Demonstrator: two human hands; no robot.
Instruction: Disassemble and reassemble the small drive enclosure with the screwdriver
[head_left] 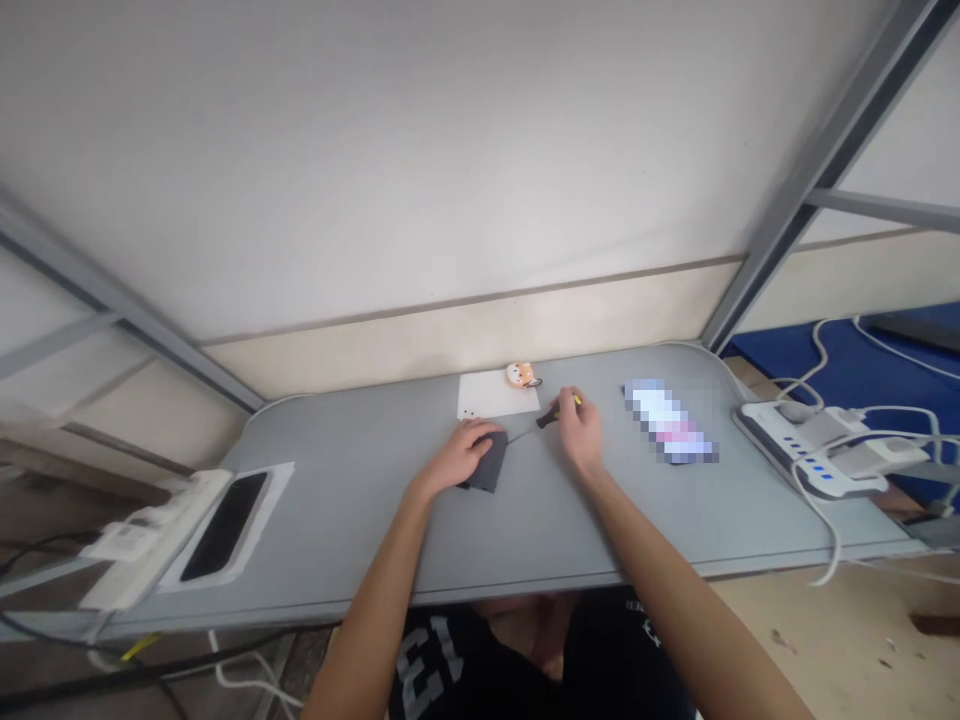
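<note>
My left hand (pixel 463 455) rests on a dark grey, box-like object (pixel 489 465) near the middle of the desk, its fingers curled over the upper left side. My right hand (pixel 577 425) is closed around the black and yellow handle of a screwdriver (pixel 549 415). The thin shaft points left, and its tip is at the right upper edge of the dark object. Behind them lies a white sheet (pixel 491 393) with a few small black pieces at its lower left corner. An orange and white animal-face case (pixel 519 375) sits on the sheet's right part.
A lit phone (pixel 670 422), its screen blurred, lies to the right. Beyond it, a white power strip (pixel 810 450) holds plugs and cables. At the left, a black phone (pixel 226 525) lies on white paper beside another power strip (pixel 176 525). Metal posts flank the desk (pixel 525 540).
</note>
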